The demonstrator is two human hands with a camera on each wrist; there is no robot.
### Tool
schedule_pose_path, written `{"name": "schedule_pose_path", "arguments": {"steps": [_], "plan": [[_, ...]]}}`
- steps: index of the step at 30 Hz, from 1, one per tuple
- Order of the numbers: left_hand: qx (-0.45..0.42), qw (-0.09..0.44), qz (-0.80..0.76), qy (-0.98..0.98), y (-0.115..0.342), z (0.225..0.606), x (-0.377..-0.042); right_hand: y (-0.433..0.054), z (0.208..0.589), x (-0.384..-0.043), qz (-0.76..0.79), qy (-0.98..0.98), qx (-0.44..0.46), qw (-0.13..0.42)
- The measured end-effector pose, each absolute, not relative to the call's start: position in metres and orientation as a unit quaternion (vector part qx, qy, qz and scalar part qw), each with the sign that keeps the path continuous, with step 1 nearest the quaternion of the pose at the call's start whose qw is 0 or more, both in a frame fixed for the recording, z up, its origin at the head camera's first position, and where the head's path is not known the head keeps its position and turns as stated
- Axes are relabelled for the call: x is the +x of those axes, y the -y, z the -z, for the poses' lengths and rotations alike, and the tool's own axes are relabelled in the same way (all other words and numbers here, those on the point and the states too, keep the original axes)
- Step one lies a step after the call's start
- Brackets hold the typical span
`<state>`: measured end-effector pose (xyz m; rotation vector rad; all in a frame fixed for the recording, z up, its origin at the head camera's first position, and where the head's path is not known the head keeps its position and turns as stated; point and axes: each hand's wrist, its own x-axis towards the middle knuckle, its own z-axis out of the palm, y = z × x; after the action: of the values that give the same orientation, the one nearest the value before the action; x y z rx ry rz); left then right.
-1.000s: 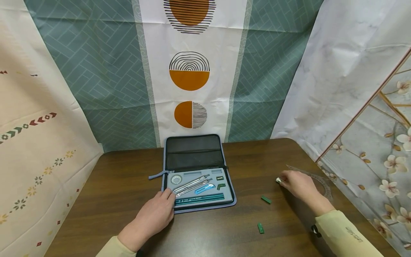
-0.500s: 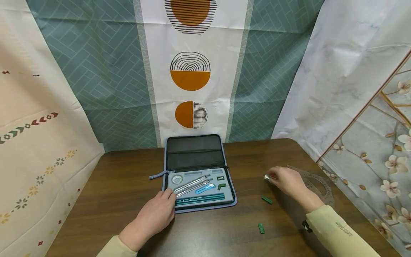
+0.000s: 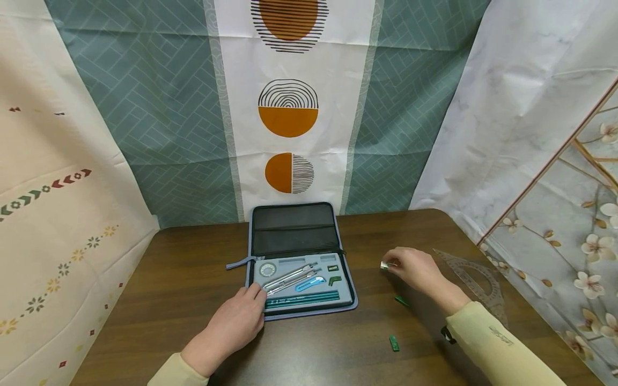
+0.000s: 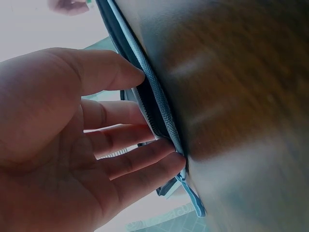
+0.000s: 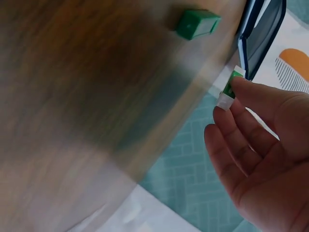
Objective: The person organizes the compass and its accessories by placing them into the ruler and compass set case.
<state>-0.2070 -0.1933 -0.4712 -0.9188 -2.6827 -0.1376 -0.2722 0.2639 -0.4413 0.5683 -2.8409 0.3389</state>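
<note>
My right hand (image 3: 416, 271) pinches a small white eraser with a green sleeve (image 5: 231, 88) between thumb and fingers, above the table on the right. My left hand (image 3: 237, 315) rests on the front left corner of an open zip case (image 3: 356, 300); its thumb and fairly straight fingers touch the zipped edge in the left wrist view. In the case's grey tray lie a pair of compasses (image 3: 291, 279), a light blue cutter (image 3: 310, 284), dark green pencils (image 3: 303, 299), a round white piece (image 3: 267, 269), a small sharpener (image 3: 332, 268) and an angled green piece (image 3: 335, 280).
A green piece (image 3: 402, 301) lies under my right forearm, and another green piece (image 3: 394, 343) nearer the front. A clear protractor set square (image 3: 475, 279) lies at the table's right edge. Printed cloths (image 3: 193, 134) hang behind the brown table (image 3: 183, 268) and at both sides.
My right hand has carried the eraser leftward from beside the set square, toward the case. More of the set square shows. The left hand stays on the case corner.
</note>
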Motion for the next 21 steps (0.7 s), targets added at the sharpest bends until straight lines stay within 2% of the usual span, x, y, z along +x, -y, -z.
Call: {"name": "schedule_pose_path", "arguments": {"steps": [21], "plan": [[-0.318, 0.155, 0.046, 0.934, 0.192, 0.471, -0.208, -0.210, 0.436, -0.290, -0.126, 0.947, 0.274, 0.107]]}}
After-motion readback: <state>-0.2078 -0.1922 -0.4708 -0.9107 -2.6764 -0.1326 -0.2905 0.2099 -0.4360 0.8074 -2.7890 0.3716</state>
